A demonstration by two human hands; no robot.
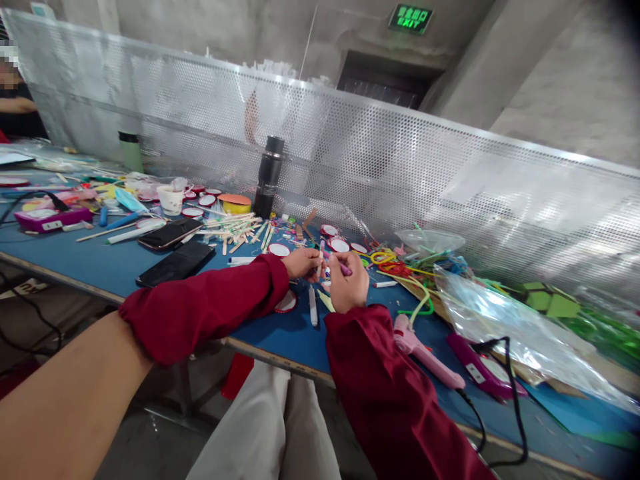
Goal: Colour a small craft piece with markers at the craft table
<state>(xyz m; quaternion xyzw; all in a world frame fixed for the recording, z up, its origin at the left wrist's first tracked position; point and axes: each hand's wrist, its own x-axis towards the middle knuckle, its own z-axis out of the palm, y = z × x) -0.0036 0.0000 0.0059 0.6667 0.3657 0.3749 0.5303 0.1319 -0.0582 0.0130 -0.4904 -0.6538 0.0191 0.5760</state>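
Note:
My left hand (303, 263) and my right hand (347, 283) meet above the blue table (100, 263), both in dark red sleeves. My right hand's fingers curl round a purple marker (344, 268). My left hand pinches a thin white stick-like piece (321, 257) that stands between the two hands. A white marker (313, 305) and a red-rimmed round piece (287, 303) lie on the table just below my hands.
Two dark phones (176, 248) lie at left. A black flask (269, 177) stands by the perforated metal screen (400, 167). Wooden sticks (235, 230), red-rimmed discs, coloured wires (400, 267), a pink glue gun (425, 350), a plastic bag (505, 320) crowd the table. Another person sits far left.

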